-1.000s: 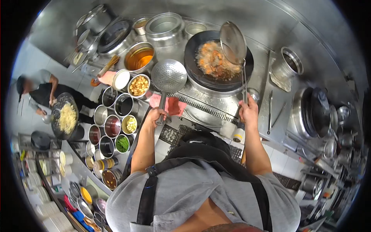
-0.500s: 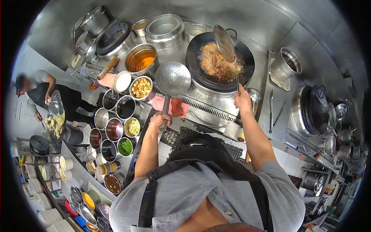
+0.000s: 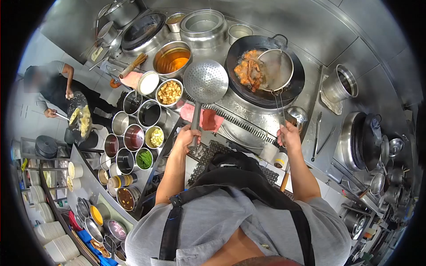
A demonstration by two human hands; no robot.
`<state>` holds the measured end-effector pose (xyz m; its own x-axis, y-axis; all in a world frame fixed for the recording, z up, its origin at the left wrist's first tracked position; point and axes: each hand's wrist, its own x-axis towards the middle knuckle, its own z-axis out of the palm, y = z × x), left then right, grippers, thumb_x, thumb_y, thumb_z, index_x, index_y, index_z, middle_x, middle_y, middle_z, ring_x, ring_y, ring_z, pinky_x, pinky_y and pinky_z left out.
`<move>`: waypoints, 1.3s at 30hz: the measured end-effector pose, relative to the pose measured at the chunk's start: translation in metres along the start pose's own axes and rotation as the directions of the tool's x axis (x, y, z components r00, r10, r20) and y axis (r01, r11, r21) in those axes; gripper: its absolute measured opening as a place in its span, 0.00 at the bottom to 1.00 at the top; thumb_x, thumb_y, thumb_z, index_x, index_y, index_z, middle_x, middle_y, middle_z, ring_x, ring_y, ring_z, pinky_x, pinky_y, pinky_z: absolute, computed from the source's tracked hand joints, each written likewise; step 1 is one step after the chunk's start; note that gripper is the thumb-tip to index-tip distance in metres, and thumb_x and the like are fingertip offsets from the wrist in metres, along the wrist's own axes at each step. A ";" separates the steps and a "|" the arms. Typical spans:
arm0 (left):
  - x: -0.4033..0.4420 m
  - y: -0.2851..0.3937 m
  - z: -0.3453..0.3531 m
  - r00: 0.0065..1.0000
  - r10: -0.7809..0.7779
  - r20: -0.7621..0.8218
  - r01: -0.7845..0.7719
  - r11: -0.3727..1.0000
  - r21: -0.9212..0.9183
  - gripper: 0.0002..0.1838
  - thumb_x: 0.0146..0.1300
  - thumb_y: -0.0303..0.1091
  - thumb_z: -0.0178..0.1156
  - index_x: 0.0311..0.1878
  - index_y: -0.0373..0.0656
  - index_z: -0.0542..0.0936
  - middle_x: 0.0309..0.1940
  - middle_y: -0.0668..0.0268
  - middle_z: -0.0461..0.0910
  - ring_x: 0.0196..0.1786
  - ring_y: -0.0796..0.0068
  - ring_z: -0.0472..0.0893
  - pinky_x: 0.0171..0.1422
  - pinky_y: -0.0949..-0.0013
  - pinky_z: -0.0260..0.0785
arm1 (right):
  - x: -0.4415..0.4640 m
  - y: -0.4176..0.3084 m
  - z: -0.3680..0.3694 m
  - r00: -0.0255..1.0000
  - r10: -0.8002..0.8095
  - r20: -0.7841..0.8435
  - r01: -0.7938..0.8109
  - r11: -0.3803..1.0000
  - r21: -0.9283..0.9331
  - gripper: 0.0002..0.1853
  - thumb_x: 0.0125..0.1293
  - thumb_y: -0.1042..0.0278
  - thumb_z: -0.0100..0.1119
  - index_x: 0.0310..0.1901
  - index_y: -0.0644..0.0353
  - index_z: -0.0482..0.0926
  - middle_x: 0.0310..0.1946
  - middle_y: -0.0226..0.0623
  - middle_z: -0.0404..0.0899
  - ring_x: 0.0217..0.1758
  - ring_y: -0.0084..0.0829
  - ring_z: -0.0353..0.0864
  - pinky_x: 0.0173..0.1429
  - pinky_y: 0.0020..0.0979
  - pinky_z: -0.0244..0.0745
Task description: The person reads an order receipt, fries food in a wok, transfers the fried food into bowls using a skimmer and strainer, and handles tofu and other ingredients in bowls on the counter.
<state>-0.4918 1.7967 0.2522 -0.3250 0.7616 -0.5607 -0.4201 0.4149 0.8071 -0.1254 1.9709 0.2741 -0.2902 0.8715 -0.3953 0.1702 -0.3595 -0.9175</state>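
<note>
My left hand [image 3: 188, 136] is closed round the grey handle of a perforated skimmer [image 3: 206, 81], whose round bowl hangs over the counter left of the wok [image 3: 296, 82]. In the black wok, browned fried pieces [image 3: 252, 74] lie in bubbling oil. The fingers of my right hand [image 3: 289, 134] wrap the handle of a wire-mesh strainer [image 3: 279, 66]. Its round head is tilted inside the right half of the wok, beside the food. A metal ladle [image 3: 298, 113] rests just beyond my right hand.
Left of the skimmer stand a pot of orange oil [image 3: 173, 61], a container of browned cubes [image 3: 170, 92] and several sauce tins. Tongs [image 3: 317, 133] lie on the right counter. At far left a co-worker [image 3: 66, 88] tips food from a pan [image 3: 79, 111].
My right hand has drawn back, bringing the mesh strainer from upright above the food down into the wok's right side. The skimmer stays left of the wok. The co-worker's pan has shifted.
</note>
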 end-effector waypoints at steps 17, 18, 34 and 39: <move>-0.033 0.042 0.027 0.996 0.049 -0.069 -0.043 0.996 0.075 0.09 0.50 0.21 0.56 0.36 0.35 0.70 0.22 0.61 0.74 0.21 0.72 0.75 0.24 0.72 0.68 | -0.013 0.009 0.008 0.985 0.098 0.140 -0.150 0.891 0.428 0.20 0.65 0.69 0.53 0.57 0.63 0.65 0.18 0.30 0.72 0.10 0.21 0.65 0.09 0.21 0.53; -0.034 0.042 0.028 0.997 0.053 -0.060 -0.050 0.997 0.055 0.09 0.50 0.21 0.56 0.36 0.35 0.70 0.22 0.61 0.74 0.21 0.73 0.75 0.24 0.72 0.68 | -0.012 0.011 0.008 0.988 0.089 0.130 -0.138 0.886 0.444 0.20 0.64 0.68 0.53 0.56 0.63 0.66 0.18 0.29 0.72 0.09 0.21 0.64 0.09 0.21 0.52; -0.045 0.065 0.051 0.986 0.119 -0.113 -0.105 0.986 0.129 0.16 0.48 0.20 0.56 0.43 0.30 0.70 0.21 0.62 0.74 0.18 0.74 0.73 0.21 0.72 0.67 | -0.008 0.013 0.020 0.992 0.113 0.061 -0.127 0.803 0.582 0.29 0.64 0.72 0.54 0.63 0.70 0.55 0.18 0.34 0.73 0.08 0.23 0.64 0.09 0.22 0.55; -0.034 0.087 0.069 0.978 0.182 -0.098 -0.147 0.945 0.292 0.16 0.45 0.20 0.55 0.41 0.30 0.71 0.20 0.61 0.74 0.17 0.73 0.74 0.20 0.71 0.66 | -0.012 0.023 0.025 0.993 0.104 0.053 -0.113 0.756 0.645 0.36 0.63 0.71 0.55 0.67 0.69 0.48 0.18 0.34 0.73 0.08 0.22 0.64 0.09 0.21 0.55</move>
<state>-0.4585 1.8411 0.3544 -0.4776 0.7718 -0.4197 -0.1016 0.4259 0.8990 -0.1419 1.9440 0.2565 -0.3205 0.8106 -0.4901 -0.4455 -0.5856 -0.6772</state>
